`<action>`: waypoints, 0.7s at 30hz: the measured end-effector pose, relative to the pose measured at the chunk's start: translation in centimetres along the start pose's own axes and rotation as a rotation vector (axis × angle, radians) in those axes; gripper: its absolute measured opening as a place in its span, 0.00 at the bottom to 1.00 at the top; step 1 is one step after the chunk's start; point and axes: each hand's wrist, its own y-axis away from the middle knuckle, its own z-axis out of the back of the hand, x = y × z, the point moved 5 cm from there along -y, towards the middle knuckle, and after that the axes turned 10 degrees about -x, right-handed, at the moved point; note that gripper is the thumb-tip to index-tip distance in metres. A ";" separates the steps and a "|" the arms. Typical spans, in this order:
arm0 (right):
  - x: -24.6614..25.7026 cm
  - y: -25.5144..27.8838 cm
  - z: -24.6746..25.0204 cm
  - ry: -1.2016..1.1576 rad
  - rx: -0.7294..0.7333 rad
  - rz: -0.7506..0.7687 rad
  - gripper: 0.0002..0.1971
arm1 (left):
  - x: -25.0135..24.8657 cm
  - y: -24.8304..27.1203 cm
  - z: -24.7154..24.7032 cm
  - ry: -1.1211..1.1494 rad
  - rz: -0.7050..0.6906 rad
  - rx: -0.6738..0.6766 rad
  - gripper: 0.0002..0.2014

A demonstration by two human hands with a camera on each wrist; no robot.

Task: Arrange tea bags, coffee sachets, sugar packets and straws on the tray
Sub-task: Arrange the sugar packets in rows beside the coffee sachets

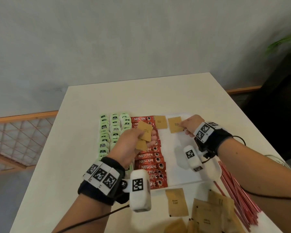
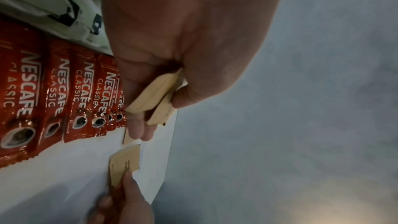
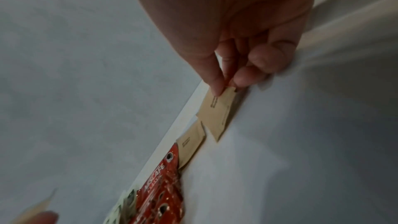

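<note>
Two sugar packets [image 1: 174, 124] topped the tray [image 1: 183, 172] beside the coffee [image 1: 149, 161], starting a row; left hand [image 2: 172, 43] pinched spare packets [image 2: 154, 98] as stock; right hand [image 3: 247, 40] pinched one packet's [image 3: 217, 115] corner to square it

My head camera looks down over the tray [image 1: 183, 180]; both wrist cameras look close along my fingers, sharing its far edge.

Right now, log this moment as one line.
left hand: holds spare sugar packets | right hand: placing sugar packet on tray | straws: off tray
</note>
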 end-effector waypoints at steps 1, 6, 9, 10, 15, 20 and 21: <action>0.2 -0.3 -0.2 0.021 0.000 -0.009 0.11 | 0.1 -0.1 0.2 0.022 -0.007 -0.004 0.14; 1.3 -1.3 -0.5 0.114 -0.029 -0.010 0.10 | 0.6 -0.6 1.4 0.014 -0.078 -0.045 0.12; 1.9 -1.5 -1.0 0.148 -0.023 -0.017 0.12 | 0.8 -0.6 2.0 -0.041 -0.114 -0.092 0.11; 2.0 -1.5 -1.1 0.162 -0.028 -0.014 0.13 | 0.9 -0.6 2.1 -0.053 -0.119 -0.104 0.10; 2.3 -1.2 -1.1 0.156 -0.045 -0.014 0.14 | 1.1 -0.2 1.9 -0.042 -0.105 -0.107 0.13; 2.6 1.8 -0.1 -0.032 -0.064 0.158 0.09 | 1.2 -0.1 1.4 -0.084 -0.101 -0.107 0.13; 2.7 2.7 0.1 -0.095 -0.040 0.199 0.08 | 1.2 0.0 1.2 -0.096 -0.104 -0.106 0.11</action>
